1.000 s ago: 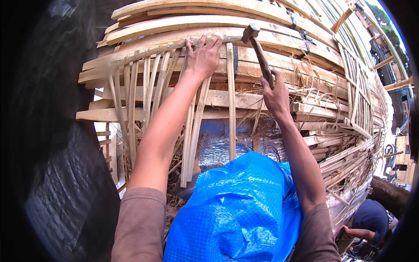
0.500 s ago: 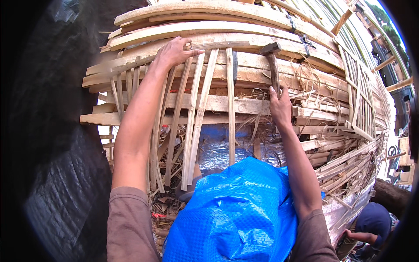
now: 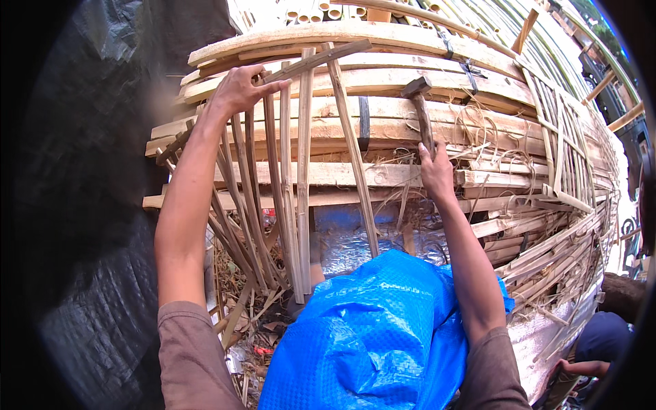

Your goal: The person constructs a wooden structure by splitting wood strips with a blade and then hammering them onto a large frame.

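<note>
My left hand point(image 3: 240, 90) is closed round the top crossbar point(image 3: 324, 59) of a frame made of bamboo slats point(image 3: 304, 157). The crossbar slopes up to the right, and several slats hang from it with their lower ends fanned out near the ground. One slat point(image 3: 352, 150) at the right slants down toward the blue tarp. In my right hand point(image 3: 437, 167) is a hammer point(image 3: 424, 116), gripped low on its wooden handle, its dark metal head up. The hammer is apart from the frame.
Stacked timber planks point(image 3: 273, 134) lie across behind the frame. A blue tarp point(image 3: 369, 335) covers my lap. Black plastic sheeting point(image 3: 89, 205) hangs at the left. A slatted bamboo panel point(image 3: 557, 130) and split bamboo pieces point(image 3: 547, 266) lie at the right. Another person point(image 3: 601, 342) is at the lower right.
The slat frame has lifted away from the planks and tilted, its crossbar's right end rising, as my left hand moved up and left. My right hand still holds the hammer in nearly the same place.
</note>
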`<state>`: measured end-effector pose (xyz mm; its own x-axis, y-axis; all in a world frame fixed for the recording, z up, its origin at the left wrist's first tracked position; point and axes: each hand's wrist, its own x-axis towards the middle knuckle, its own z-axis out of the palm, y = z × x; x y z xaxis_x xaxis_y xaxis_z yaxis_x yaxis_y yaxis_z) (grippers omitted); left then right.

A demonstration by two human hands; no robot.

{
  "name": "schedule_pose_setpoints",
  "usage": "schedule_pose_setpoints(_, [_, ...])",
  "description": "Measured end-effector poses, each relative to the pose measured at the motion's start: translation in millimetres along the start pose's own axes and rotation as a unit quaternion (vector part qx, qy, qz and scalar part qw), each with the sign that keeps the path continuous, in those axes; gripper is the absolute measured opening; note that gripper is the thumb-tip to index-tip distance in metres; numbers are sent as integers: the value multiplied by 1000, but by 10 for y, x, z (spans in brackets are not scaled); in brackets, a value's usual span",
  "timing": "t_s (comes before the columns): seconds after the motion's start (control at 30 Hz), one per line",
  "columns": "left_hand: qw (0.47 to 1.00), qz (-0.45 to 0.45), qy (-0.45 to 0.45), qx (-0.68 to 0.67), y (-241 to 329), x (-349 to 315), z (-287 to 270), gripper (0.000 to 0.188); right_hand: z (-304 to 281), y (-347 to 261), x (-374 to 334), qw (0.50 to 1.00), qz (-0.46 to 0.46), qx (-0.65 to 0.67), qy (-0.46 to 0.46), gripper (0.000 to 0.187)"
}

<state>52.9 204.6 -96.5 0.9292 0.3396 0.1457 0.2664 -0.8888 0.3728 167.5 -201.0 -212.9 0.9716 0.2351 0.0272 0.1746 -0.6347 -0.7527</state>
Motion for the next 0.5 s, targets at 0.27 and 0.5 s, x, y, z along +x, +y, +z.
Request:
schedule_pose_setpoints(0.27, [979,98,176,36,382,-829,-1440,54,-116,-177,27,975,63,200,-79,34])
schedule_pose_setpoints(0.5, [906,176,369,111,954,-1175,-2739,39,-551,-510,-62,951,49,304,-23,37])
